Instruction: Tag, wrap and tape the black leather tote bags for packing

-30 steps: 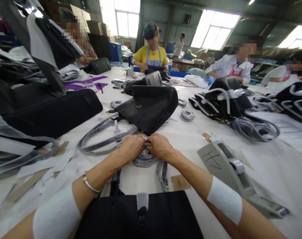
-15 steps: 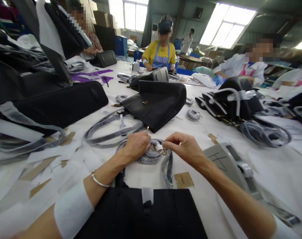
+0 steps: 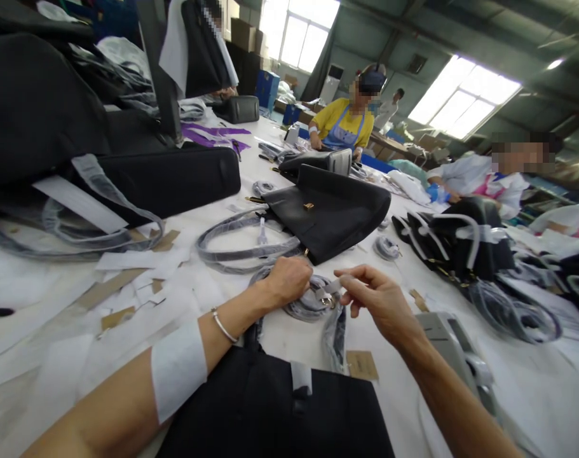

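A coiled shoulder strap (image 3: 307, 312) in clear plastic wrap lies on the white table, its brass-coloured clasp at the right side. My left hand (image 3: 289, 280) is closed over the coil's left part, the fingertips partly hidden. Between the thumb and forefinger of my right hand (image 3: 377, 296) is the end of a white strip (image 3: 330, 288), which lies across the strap near the clasp. Closest to me is a black handbag (image 3: 270, 407) with a white wrap on its front tab. Its plastic-wrapped handle (image 3: 334, 334) and a brown tag (image 3: 362, 365) lie to the right.
Beyond my hands rests another black bag (image 3: 337, 210), beside a looped wrapped strap (image 3: 213, 254). Large black bags (image 3: 175, 181) and paper scraps (image 3: 122, 280) occupy the left. A grey device (image 3: 454, 343) and stacked bags (image 3: 484, 248) are at right. Co-workers sit across the table.
The view has tilted and swung, so the scene sits farther right and lower. My right hand's fingers have spread somewhat, and the white strip now reaches from the strap to them.
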The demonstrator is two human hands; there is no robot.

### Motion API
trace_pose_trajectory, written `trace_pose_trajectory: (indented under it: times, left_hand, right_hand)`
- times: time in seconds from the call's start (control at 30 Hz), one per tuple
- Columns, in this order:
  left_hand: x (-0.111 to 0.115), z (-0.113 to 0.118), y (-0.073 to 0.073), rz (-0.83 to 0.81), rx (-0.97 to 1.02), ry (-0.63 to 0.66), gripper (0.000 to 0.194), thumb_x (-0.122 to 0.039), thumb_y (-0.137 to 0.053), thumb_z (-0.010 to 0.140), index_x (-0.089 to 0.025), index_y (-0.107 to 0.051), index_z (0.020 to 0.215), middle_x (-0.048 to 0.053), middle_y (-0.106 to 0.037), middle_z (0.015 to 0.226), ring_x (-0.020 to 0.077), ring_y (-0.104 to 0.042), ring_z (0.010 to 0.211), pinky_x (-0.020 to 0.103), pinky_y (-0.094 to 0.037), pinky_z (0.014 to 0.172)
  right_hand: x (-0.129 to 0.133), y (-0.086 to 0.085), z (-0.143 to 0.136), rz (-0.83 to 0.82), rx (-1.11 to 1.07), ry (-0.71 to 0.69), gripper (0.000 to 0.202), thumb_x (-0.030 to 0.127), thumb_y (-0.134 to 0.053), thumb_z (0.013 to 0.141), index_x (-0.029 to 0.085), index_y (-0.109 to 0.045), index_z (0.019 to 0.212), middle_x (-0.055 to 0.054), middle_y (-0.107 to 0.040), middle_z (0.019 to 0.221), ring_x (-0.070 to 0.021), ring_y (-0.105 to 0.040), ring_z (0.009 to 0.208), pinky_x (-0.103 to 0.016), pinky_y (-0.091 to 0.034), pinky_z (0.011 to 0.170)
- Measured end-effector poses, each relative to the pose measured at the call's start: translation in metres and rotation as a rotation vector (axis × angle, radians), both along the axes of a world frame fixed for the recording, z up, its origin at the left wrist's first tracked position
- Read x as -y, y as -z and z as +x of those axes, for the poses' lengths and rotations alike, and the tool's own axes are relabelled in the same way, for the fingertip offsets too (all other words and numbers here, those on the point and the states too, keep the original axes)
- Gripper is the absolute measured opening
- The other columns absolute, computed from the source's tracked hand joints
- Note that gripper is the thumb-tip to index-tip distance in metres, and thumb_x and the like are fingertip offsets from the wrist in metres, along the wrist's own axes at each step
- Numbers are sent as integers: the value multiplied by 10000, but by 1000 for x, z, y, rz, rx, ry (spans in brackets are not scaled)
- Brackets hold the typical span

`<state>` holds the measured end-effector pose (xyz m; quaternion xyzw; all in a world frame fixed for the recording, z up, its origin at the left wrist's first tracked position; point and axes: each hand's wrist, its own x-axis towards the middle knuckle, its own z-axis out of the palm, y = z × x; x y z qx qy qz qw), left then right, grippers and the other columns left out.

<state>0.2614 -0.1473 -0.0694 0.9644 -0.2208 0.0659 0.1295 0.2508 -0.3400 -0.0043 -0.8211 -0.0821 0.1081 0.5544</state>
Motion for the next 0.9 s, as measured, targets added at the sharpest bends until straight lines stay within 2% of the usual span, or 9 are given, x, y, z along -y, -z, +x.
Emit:
trace_pose_trajectory:
  times: [0.07, 0.17, 0.23, 0.33, 0.43, 0.53, 0.67, 0.77, 0.9]
  left_hand:
    - [0, 0, 1, -18, 13, 0, 211, -159, -502, 858, -106, -694, 930, 140, -693, 950, 290, -673, 891, 394, -552, 724]
    - [0, 0, -2, -35, 40, 0, 194, -180, -528, 863, -105, -686, 947, 140, -685, 965, 286, -666, 904, 387, -553, 727]
    - [-1, 0, -5, -39, 48, 4, 188, -188, -530, 873, -111, -683, 950, 134, -683, 972, 282, -661, 911, 383, -555, 725]
    - [-1, -1, -7, -40, 60, 1, 181, -188, -522, 884, -125, -678, 950, 119, -682, 973, 277, -657, 912, 383, -560, 711]
    - [-2, 0, -6, -31, 81, -3, 174, -188, -523, 884, -129, -675, 943, 113, -680, 972, 281, -656, 909, 386, -561, 696]
    - [-2, 0, -4, -22, 91, -3, 166, -185, -522, 883, -133, -673, 928, 108, -679, 960, 277, -657, 894, 377, -558, 676]
    - [-1, 0, -3, -18, 101, 11, 150, -175, -529, 873, -136, -669, 913, 102, -673, 956, 272, -649, 894, 362, -549, 663]
    - [-1, -1, -4, -13, 104, 31, 145, -170, -534, 870, -128, -663, 920, 104, -667, 951, 267, -640, 898, 357, -545, 676]
    - [-1, -2, -7, -13, 101, 51, 143, -173, -536, 874, -122, -660, 924, 106, -662, 960, 259, -635, 897, 350, -542, 692]
  right_hand:
    - [4, -15, -9, 106, -74, 19, 388, 465, -804, 713, 156, -599, 828, -111, -711, 960, -224, -696, 726, -283, -571, 558]
    - [0, -23, -24, 148, -120, 35, 448, 480, -847, 667, 158, -560, 791, -127, -721, 928, -259, -714, 826, -340, -611, 726]
    - [-5, -19, -31, 145, -151, 13, 477, 515, -837, 660, 165, -541, 791, -122, -726, 893, -259, -718, 814, -348, -612, 745]
    - [-11, -6, -35, 81, -188, -13, 490, 567, -784, 670, 188, -506, 806, -73, -716, 780, -263, -721, 749, -338, -619, 654]
    - [-12, 5, -34, -26, -155, 19, 433, 561, -710, 704, 210, -482, 817, -9, -669, 631, -268, -717, 686, -342, -613, 591]
    - [-11, 7, -29, -67, -132, 63, 362, 505, -683, 706, 217, -490, 809, -18, -687, 654, -265, -720, 705, -353, -613, 637]
    - [-15, 11, -19, 2, -197, 59, 352, 433, -731, 629, 197, -575, 839, -42, -707, 693, -254, -716, 725, -337, -599, 684]
    - [-18, 16, -15, 42, -173, 22, 298, 390, -752, 616, 179, -624, 784, -58, -712, 729, -227, -704, 730, -300, -575, 691]
    - [-16, 23, -16, -52, -94, -24, 191, 354, -691, 658, 185, -638, 730, -46, -692, 710, -215, -674, 675, -290, -533, 628]
